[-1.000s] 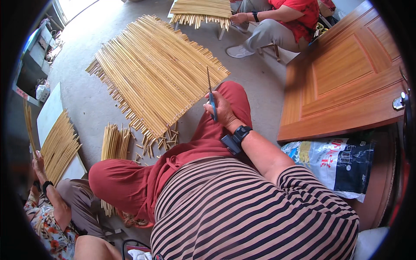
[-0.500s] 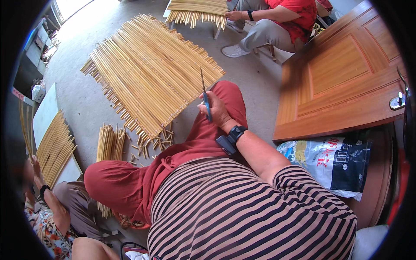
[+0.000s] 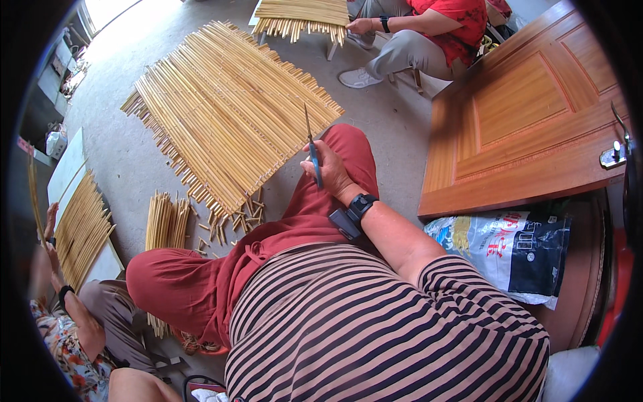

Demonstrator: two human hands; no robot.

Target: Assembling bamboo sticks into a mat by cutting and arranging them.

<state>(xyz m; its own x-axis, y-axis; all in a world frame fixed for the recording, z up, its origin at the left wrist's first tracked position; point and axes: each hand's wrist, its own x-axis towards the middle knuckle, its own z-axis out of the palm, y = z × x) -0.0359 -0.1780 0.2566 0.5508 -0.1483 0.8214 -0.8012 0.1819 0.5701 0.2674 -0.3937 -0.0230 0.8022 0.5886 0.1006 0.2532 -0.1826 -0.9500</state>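
Observation:
My right hand (image 3: 326, 163) is closed around a slim pointed tool that looks like scissors (image 3: 313, 163), seen edge-on, with a blue handle and a thin dark blade pointing away from me. The hand is just above my right knee, beside the near right edge of a large mat of straw-coloured stalks (image 3: 228, 100). Rows of thin binding cross the mat, and its stalk ends are uneven along the left and right sides. My left hand and forearm do not show.
Cut stalk pieces (image 3: 221, 231) litter the floor by a stalk bundle (image 3: 161, 221). At left a co-worker handles stalks beside another stalk mat (image 3: 84, 228); a person in red (image 3: 439, 40) sits at a far mat (image 3: 301, 13). At right are a wooden door (image 3: 529, 100) and a plastic sack (image 3: 502, 254).
The view has shifted slightly. My right hand keeps its hold, with almost no movement. At left, a co-worker's second hand has come into sight by the mat's far edge.

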